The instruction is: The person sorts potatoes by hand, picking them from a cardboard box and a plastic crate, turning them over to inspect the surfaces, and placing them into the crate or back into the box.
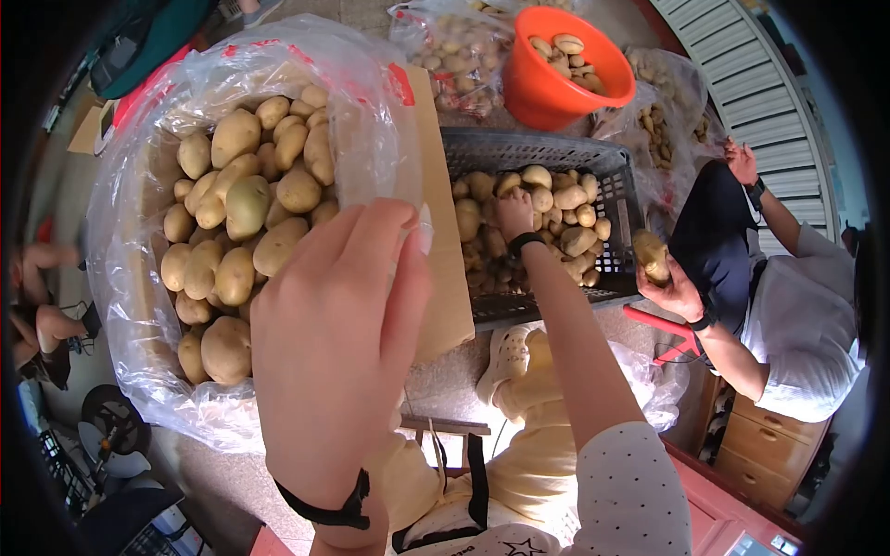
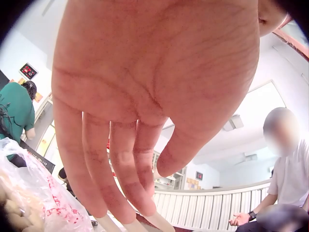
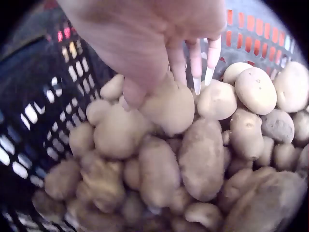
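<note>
My left hand (image 1: 338, 310) is raised over the right side of a plastic-lined cardboard box (image 1: 436, 213) of potatoes. The left wrist view shows its bare palm (image 2: 149, 67), with the fingers extended and loosely bent and nothing held. Inside the black plastic crate (image 1: 616, 199), my right hand (image 1: 515, 213) reaches among loose potatoes. In the right wrist view its thumb and fingers pinch a potato (image 3: 171, 108) at the top of the pile. Other potatoes (image 3: 203, 159) of mixed sizes lie around and below it.
An orange bucket (image 1: 521, 88) holding potatoes stands behind the crate. Clear bags of potatoes (image 1: 454, 56) lie beside it. At the right, a seated person (image 1: 797, 324) holds a long potato (image 1: 652, 257) near the crate's edge. A red stool (image 1: 681, 343) stands below.
</note>
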Demonstrator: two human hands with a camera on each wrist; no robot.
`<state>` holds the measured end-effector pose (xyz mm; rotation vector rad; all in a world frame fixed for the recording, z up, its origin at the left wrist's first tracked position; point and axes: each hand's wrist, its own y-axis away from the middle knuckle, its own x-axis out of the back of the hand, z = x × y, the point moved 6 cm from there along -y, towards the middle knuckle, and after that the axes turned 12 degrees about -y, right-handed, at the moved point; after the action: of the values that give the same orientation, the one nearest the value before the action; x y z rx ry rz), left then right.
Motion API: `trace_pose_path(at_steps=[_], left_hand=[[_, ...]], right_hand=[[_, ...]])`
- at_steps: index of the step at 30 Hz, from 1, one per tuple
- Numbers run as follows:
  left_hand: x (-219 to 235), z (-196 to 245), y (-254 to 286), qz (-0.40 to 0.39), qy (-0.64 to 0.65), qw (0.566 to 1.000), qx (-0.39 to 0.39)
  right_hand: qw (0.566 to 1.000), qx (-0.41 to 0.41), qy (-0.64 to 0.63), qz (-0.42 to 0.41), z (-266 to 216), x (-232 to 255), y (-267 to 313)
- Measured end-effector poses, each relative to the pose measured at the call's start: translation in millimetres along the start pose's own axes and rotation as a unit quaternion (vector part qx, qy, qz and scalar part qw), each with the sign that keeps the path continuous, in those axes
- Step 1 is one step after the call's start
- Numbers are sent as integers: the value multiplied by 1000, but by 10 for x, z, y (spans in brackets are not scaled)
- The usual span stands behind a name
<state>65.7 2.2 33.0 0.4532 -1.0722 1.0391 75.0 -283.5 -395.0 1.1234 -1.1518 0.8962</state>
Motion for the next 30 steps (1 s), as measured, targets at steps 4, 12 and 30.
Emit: trace_pose_path(at_steps=[4, 12, 30], left_hand=[[-46, 2, 9, 11, -6, 1000, -7], [-58, 35, 96, 34, -8, 999, -40], [-406, 245, 277, -66, -48, 993, -88]], right_hand=[[949, -93, -300, -33, 173, 491, 137], [598, -218, -765, -104, 70, 1355, 967], [425, -183, -873, -152, -290, 2443, 2485]])
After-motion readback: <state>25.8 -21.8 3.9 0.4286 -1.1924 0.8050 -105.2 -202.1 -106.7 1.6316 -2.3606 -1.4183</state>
